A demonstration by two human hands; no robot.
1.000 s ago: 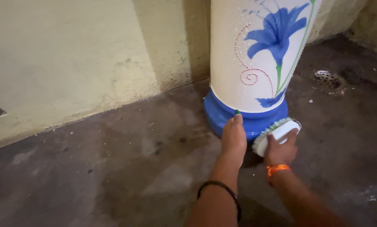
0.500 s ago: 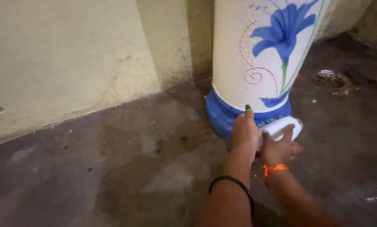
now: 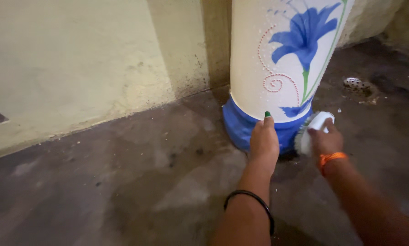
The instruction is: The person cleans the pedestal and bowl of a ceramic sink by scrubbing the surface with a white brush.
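Grey concrete floor (image 3: 122, 191) meets a yellow wall (image 3: 77, 59). At upper right stands a white vase (image 3: 277, 59) with a blue base. Left hand (image 3: 264, 142) presses flat against that base, fingers together; right hand (image 3: 325, 141) grips a white scrub brush (image 3: 311, 130) against it.

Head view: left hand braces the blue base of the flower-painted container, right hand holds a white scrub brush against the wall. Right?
Not quite. In the head view the right hand holds the white scrub brush against the container's blue base, not the wall. The left hand does brace the base.
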